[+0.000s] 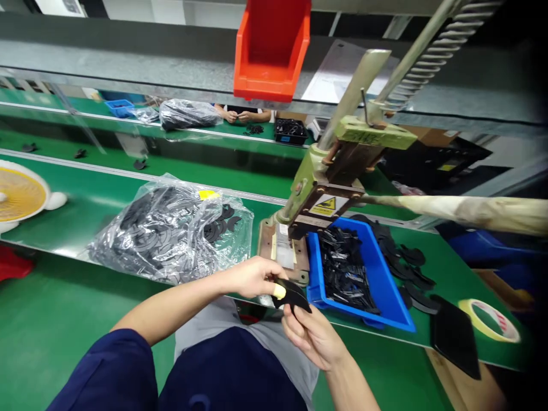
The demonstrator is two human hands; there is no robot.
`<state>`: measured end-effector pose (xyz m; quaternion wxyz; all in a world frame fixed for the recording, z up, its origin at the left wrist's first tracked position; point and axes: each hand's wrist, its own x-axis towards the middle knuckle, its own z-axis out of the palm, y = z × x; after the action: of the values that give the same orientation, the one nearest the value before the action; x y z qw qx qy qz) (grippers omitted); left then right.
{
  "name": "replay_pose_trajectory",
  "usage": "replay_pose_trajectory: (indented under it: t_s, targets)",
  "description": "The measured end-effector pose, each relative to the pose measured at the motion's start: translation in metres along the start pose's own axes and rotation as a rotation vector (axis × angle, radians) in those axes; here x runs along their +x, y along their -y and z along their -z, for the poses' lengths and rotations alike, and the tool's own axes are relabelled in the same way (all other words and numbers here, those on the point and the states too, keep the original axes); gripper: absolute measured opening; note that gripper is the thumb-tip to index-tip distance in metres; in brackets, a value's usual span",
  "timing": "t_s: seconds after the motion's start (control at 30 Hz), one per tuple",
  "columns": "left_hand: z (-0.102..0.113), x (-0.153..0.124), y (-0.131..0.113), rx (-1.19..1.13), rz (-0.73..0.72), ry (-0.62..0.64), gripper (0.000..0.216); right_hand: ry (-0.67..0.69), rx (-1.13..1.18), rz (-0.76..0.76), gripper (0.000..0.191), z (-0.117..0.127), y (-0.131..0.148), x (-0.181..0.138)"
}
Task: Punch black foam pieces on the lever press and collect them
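Note:
A black curved plastic part [293,295] is held between both hands at the bench's front edge. My left hand [257,277] pinches its upper left end, with yellow tape round the thumb. My right hand [310,331] grips its lower right side with the fingertips. Just beyond the hands stands a green hand press [327,188] with a metal base [265,242] and a warning label. Right of the press, a blue bin [387,291] holds many small black pieces. To the left lies a clear plastic bag [171,228] full of black curved parts.
An orange bin [272,63] sits on the shelf above. The press's wrapped lever [462,211] reaches out to the right. Loose black parts [413,274], a black pad [454,337] and a tape roll [488,321] lie at right. A co-worker's hands [240,116] show across the line.

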<state>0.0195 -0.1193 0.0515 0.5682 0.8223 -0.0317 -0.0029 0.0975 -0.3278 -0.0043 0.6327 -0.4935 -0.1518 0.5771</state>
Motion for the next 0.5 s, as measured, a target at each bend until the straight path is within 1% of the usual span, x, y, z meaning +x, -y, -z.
replay_pose_trajectory:
  t_s: [0.07,0.1,0.17,0.2,0.27,0.33,0.4,0.5]
  targets:
    - [0.000,-0.003,0.017,-0.128,0.118,-0.061,0.018,-0.033,-0.096,-0.007,0.046,0.004,-0.003,0.002]
    - [0.002,-0.004,0.026,-0.200,0.169,-0.116,0.016,-0.071,-0.184,0.007,0.048,0.007,-0.006,0.003]
    - [0.014,-0.005,0.044,-0.329,0.250,-0.279,0.015,-0.166,-0.403,0.060,0.051,0.015,-0.013,0.006]
    - [0.024,-0.005,0.052,-0.372,0.279,-0.374,0.015,-0.207,-0.509,0.087,0.052,0.020,-0.017,0.008]
    - [0.051,-0.005,0.066,-0.400,0.329,-0.569,0.017,-0.262,-0.665,0.131,0.052,0.028,-0.025,0.013]
    - [0.084,-0.005,0.076,-0.390,0.372,-0.760,0.018,-0.316,-0.802,0.201,0.052,0.034,-0.032,0.019]
    - [0.119,-0.005,0.084,-0.385,0.394,-0.917,0.017,-0.354,-0.936,0.323,0.047,0.036,-0.035,0.028]
    - [0.171,-0.002,0.098,-0.385,0.382,-1.081,0.015,-0.356,-1.080,0.547,0.035,0.033,-0.035,0.043]
